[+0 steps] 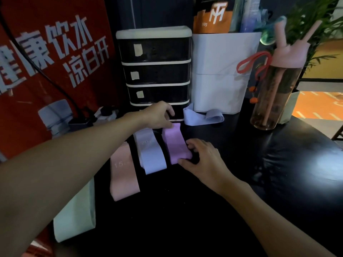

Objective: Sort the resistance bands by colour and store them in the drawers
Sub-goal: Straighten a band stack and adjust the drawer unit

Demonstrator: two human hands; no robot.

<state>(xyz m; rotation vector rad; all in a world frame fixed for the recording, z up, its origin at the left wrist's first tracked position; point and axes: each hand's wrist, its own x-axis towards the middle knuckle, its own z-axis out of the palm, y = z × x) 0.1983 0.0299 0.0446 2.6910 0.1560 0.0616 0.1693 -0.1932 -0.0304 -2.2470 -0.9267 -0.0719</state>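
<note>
Drawers [156, 71] sit right behind my left hand [157, 115], fingers hooked on the bottom drawer [181, 109]. Green band [76, 216], pink band [122, 175] and blue band [152, 154] lie left of my right hand [202, 158], which pinches the purple band [175, 143] by its near end. Looks light, soft and floppy, so I'd grip it folded.

Pink water bottle [276, 86], white bag [220, 75], red banner [46, 62].

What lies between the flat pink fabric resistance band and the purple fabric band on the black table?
One pale lavender fabric band, flat on the tabletop, touching neither neighbour; the head view shows it.
</note>
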